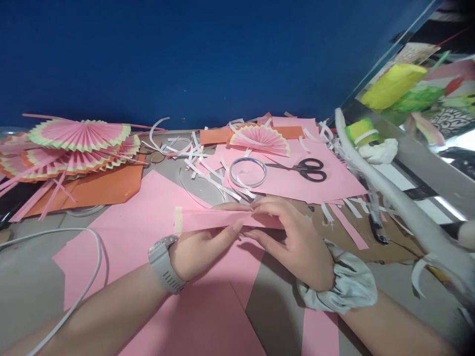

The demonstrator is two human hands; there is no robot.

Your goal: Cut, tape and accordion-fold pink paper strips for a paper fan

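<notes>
A folded strip of pink paper (208, 219) with a pale yellow end lies across both my hands, above the pink sheets. My left hand (202, 247) holds it from below, thumb pressed on its front face. At the strip's middle and right part, my right hand (293, 237) pinches it between thumb and fingers; that end is partly hidden behind the hand. Beneath my hands are large pink paper sheets (126, 232). Beyond them a roll of tape (230, 173) and black-handled scissors (311, 169) rest on more pink paper.
Pleated paper fans (79, 136) are stacked at the left over an orange sheet (111, 190). Another fan (260, 140) lies near the blue wall (185, 54). White paper scraps (196, 158) are scattered about. A white cable (99, 247) crosses at left; a white pipe (389, 185) slants at right.
</notes>
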